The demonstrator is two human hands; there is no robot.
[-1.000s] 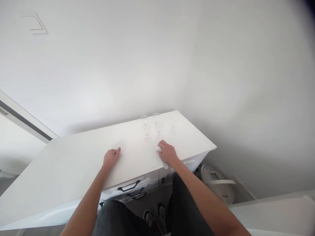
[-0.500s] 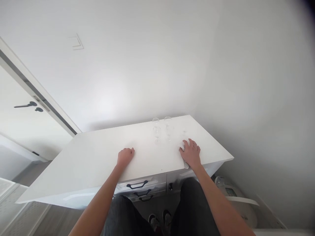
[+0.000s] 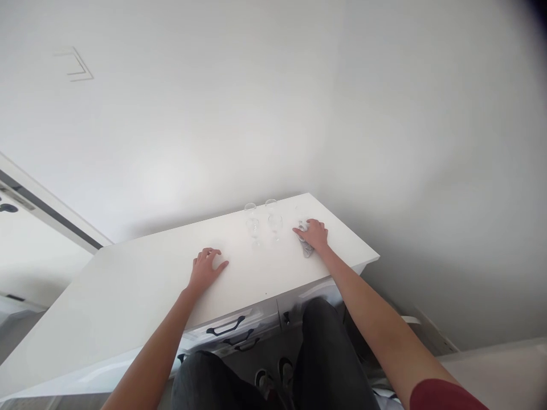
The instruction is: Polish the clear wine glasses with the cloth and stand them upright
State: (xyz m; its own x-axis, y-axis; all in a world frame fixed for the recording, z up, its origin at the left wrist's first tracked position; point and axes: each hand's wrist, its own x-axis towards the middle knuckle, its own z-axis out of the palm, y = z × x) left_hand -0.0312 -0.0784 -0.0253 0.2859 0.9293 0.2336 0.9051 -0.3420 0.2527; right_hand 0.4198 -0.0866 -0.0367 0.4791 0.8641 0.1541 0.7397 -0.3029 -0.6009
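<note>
My right hand [image 3: 315, 234] is on the right part of the white cabinet top, its fingers closed around a small grey cloth [image 3: 307, 249] that hangs out below the palm. A faint clear shape shows just beyond the fingertips; I cannot make out what it is. To the left of this hand, clear stemmed glasses stand together, among them one nearer the middle [image 3: 253, 225] and one to its right [image 3: 275, 222]. My left hand [image 3: 205, 270] rests on the cabinet top with thumb and fingers apart, holding nothing.
The white cabinet top [image 3: 141, 290] meets a plain wall behind. Drawers with black handles [image 3: 225, 326] face my legs. A door with a dark handle [image 3: 8, 208] is at the far left, and a pale surface [image 3: 499, 370] lies low at the right.
My right hand has moved farther in over the top, taking the cloth along from near the front edge. My left hand has opened from a loose fist. The view has turned right.
</note>
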